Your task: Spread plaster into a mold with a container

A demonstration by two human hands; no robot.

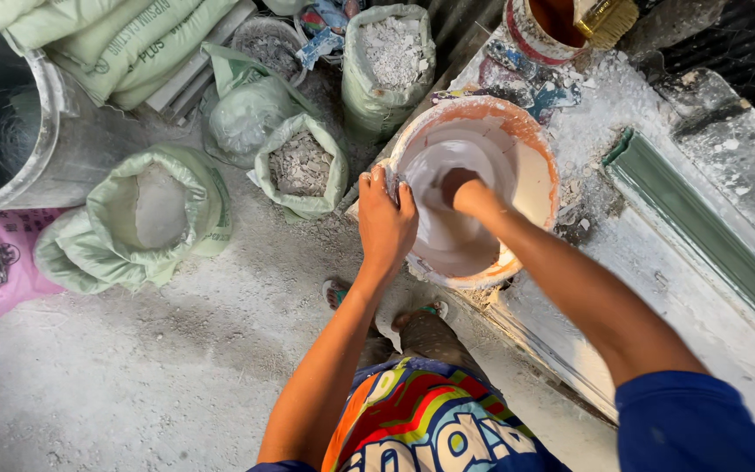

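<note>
We see the left hand (384,218) with its grip clamped on the near rim of an orange bowl (530,140), which sits at the edge of a plaster-crusted desk (657,288). The right hand (463,188) is sunk into the white plaster mix (447,236) filling the bowl, so we cannot tell how its grip stands. Open green sacks of powder (155,210) and rubble (301,166) stand on the dusty floor (176,367) to the left.

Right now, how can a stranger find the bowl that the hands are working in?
Find the white-dusted workbench on the right. At its near left edge sits a round orange-rimmed bowl of smooth white paste. Unlike the green sacks on the floor, it has a left hand gripping its rim.
</note>
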